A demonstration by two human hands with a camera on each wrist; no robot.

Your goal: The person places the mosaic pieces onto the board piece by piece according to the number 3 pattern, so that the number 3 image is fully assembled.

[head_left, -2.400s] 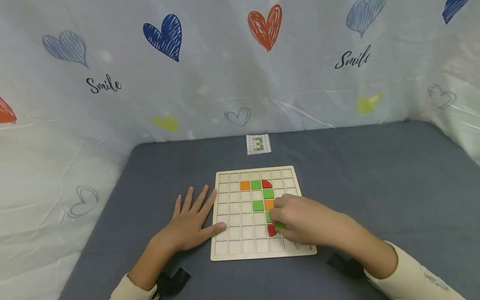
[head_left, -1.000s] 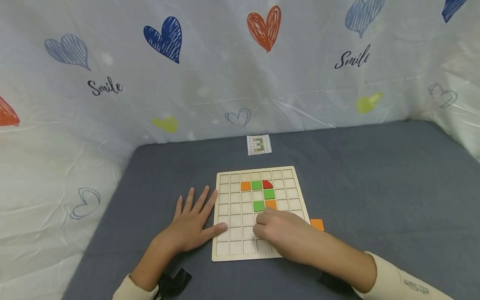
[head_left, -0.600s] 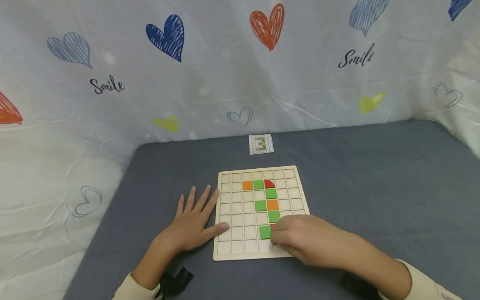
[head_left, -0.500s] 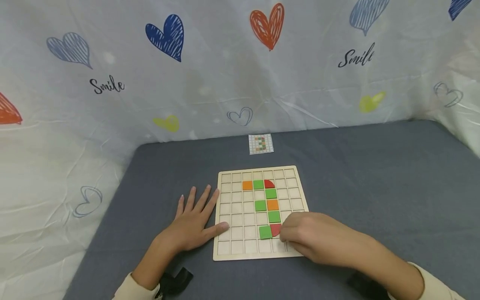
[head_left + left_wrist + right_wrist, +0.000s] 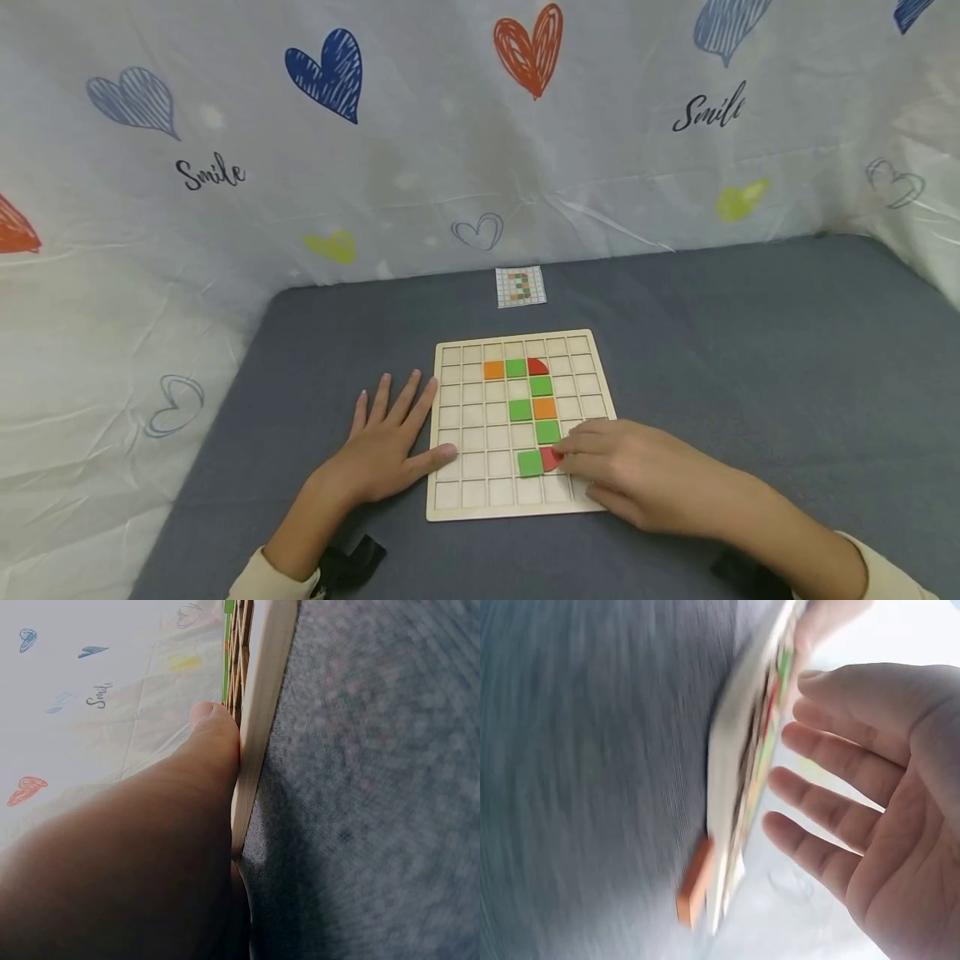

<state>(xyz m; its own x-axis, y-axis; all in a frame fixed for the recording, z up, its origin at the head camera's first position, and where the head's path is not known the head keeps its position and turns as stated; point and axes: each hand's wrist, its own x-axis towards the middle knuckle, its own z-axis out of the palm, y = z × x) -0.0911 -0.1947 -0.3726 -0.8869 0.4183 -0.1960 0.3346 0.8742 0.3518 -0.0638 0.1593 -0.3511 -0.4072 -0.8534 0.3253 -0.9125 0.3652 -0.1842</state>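
Note:
A wooden grid board (image 5: 480,513) lies on the grey cloth, with green, orange and red pieces set in its cells. My left hand (image 5: 382,454) is spread flat at the board's left side, its thumb (image 5: 214,739) over the edge. My right hand (image 5: 637,475) hovers at the lower right, index fingertip at the red quarter-round piece (image 5: 550,459). Left of that piece sits a green square tile (image 5: 530,463). The right wrist view shows the fingers (image 5: 825,802) loosely extended, thumb apart, nothing between them.
Beyond the board lies a small printed pattern card (image 5: 521,287). An orange block (image 5: 696,885) rests against the board's right side in the right wrist view; the right hand hides it in the head view. A white curtain with hearts (image 5: 528,50) hangs behind the table.
My right hand carried the green tile to the lower row and let go of it left of the red piece. It then drew right, its fingers loosening. The left hand stays put.

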